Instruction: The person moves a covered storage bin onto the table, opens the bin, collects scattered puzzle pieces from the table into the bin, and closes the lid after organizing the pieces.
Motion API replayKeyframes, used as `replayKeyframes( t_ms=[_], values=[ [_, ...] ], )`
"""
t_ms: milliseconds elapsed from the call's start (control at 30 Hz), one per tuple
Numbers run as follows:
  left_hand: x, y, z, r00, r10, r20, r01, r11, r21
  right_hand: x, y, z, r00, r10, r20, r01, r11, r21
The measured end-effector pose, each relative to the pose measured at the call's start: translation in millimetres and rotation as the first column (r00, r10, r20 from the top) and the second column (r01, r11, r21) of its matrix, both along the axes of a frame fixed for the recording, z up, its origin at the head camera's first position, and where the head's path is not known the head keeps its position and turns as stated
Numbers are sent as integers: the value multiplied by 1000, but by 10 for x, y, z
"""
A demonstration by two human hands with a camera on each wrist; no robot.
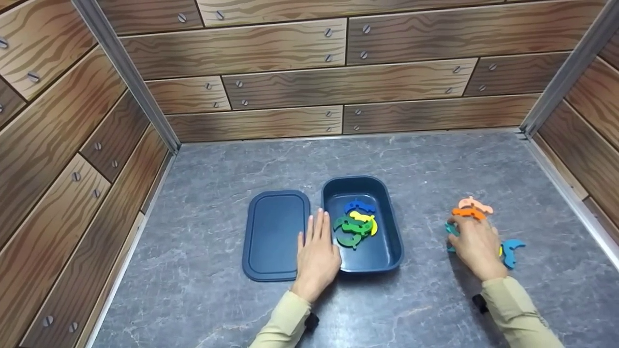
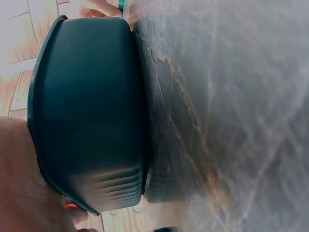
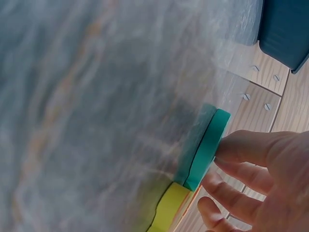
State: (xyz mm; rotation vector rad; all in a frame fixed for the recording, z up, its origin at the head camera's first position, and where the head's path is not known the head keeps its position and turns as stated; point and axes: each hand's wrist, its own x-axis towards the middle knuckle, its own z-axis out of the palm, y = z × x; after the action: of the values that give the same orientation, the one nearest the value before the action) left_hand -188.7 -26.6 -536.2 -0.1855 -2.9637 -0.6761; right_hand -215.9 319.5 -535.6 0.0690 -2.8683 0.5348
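My left hand [image 1: 318,261] lies with straight fingers along the left rim of the dark blue container [image 1: 395,232], beside its flat lid [image 1: 276,234]. Several flat, curved toy pieces sit inside, among them a blue one [image 1: 355,208], a yellow one [image 1: 374,227] and green ones [image 1: 358,228]. At the right, my right hand [image 1: 476,246] pinches a teal curved piece [image 3: 210,147], the thumb at its edge and the fingers curled behind. A yellow piece [image 3: 169,208] adjoins the teal one in the right wrist view; the hand partly hides this group in the head view.
Around the right hand lie an orange piece [image 1: 468,212], a peach one [image 1: 478,205] and a blue one [image 1: 510,252]. Wood-patterned walls [image 1: 290,53] enclose the grey marbled table [image 1: 203,193] at the back and both sides.
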Motion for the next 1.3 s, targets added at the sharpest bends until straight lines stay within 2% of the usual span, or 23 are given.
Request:
replayKeyframes(
  t_ms=[333, 867, 1167, 1233, 1300],
  values=[
    [4, 1, 3, 1000, -2, -2, 2, 1000, 18, -19, 8, 1, 1000, 7, 11, -6, 999, -48],
    [3, -1, -2, 1000, 2, 11, -2, 1000, 12, -24, -60, -7, 998, 13, 55, -2, 979, -203],
    [4, 1, -4, 1000, -3, -12, 3, 1000, -12, 10, -104, 17, 998, 22, 52, -3, 942, -337],
    [2, -1, -10, 1000, -3, -6, 2, 1000, -17, 19, -112, 16, 999, 30, 39, -14, 928, -371],
    [0, -7, -13, 1000, 1, -4, -1, 1000, -20, 18, -129, 12, 999, 38, 26, -23, 904, -428]
  ],
)
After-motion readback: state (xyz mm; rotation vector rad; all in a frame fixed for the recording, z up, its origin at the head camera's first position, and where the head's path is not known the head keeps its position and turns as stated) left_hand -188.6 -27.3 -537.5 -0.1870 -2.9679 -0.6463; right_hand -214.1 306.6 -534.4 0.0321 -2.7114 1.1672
